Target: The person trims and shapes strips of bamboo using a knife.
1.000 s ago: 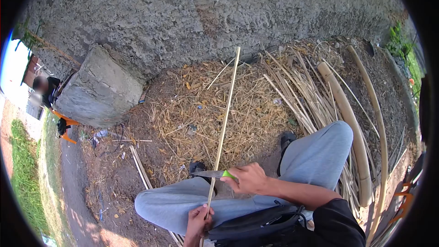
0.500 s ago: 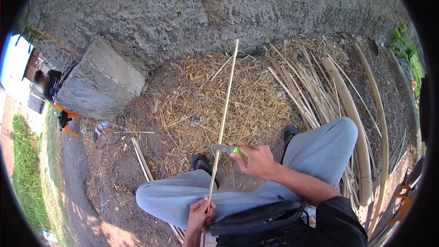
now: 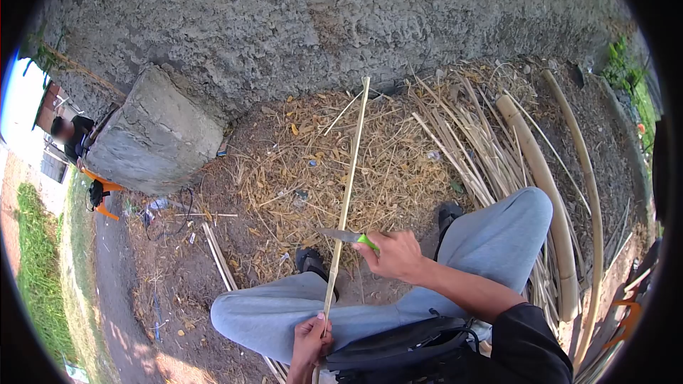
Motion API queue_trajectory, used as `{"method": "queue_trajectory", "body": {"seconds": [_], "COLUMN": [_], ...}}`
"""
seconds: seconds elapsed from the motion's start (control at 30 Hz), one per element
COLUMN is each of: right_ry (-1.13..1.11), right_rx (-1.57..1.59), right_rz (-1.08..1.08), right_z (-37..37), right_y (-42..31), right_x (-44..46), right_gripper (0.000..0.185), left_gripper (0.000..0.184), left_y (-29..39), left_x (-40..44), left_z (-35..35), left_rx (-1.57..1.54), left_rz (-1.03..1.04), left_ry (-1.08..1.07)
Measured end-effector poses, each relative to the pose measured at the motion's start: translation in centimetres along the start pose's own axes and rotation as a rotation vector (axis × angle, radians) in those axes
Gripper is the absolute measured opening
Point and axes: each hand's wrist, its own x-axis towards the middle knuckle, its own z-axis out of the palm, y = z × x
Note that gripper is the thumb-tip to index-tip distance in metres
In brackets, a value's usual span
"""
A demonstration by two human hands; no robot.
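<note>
My left hand (image 3: 311,340) is closed around the lower part of a long, thin bamboo strip (image 3: 351,163), down by my left thigh. The strip slants up and away from me, its far end near the foot of the wall. In my right hand (image 3: 395,254) is a knife with a bright green handle (image 3: 368,242), fingers wrapped round it. The knife's blade (image 3: 340,235) points left and lies across the strip, a little above a node. Whether the edge bites into the bamboo I cannot tell.
Split bamboo strips (image 3: 477,146) and thick bamboo poles (image 3: 538,185) lie at my right. Shavings and dry leaves (image 3: 320,163) cover the ground before the rough wall (image 3: 341,21). A concrete block (image 3: 160,131) stands at the left, with a person (image 3: 71,134) beyond it.
The knife and my right hand have shifted slightly down and left along the strip. My left hand keeps its hold, a touch lower. The whole view has tilted a little.
</note>
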Motion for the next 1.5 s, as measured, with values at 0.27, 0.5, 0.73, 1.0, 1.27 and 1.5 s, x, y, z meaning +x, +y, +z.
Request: {"method": "queue_trajectory", "body": {"seconds": [0.27, 0.5, 0.73, 1.0, 1.27, 1.5], "right_ry": [0.043, -0.116, -0.007, -0.012, -0.11, -0.007], "right_rx": [-0.118, 0.0, -0.002, -0.034, -0.024, -0.037], "right_rz": [0.029, -0.184, -0.058, -0.177, -0.234, -0.11], "right_z": [-0.1, 0.3, -0.5, 0.9, 1.0, 1.2], "right_y": [1.7, -1.2, 0.0, 0.4, -1.6, -0.4], "right_x": [1.4, -1.6, 0.3, -0.9, -2.5, -0.7], "right_gripper": [0.033, 0.033, 0.037, 0.039, 0.039, 0.037], "left_gripper": [0.041, 0.041, 0.042, 0.042, 0.041, 0.041], "left_y": [-0.6, -0.6, -0.6, 0.0, 0.7, 0.6], "left_x": [-0.6, -0.6, -0.4, -0.7, -0.2, 0.1], "left_z": [-0.5, 0.0, 0.0, -0.2, -0.1, -0.1], "left_rx": [-0.022, 0.005, 0.039, -0.007, -0.108, -0.081], "left_rz": [0.054, 0.087, 0.079, 0.028, -0.019, -0.028], "left_ry": [0.001, 0.009, 0.048, -0.004, -0.029, -0.013]}}
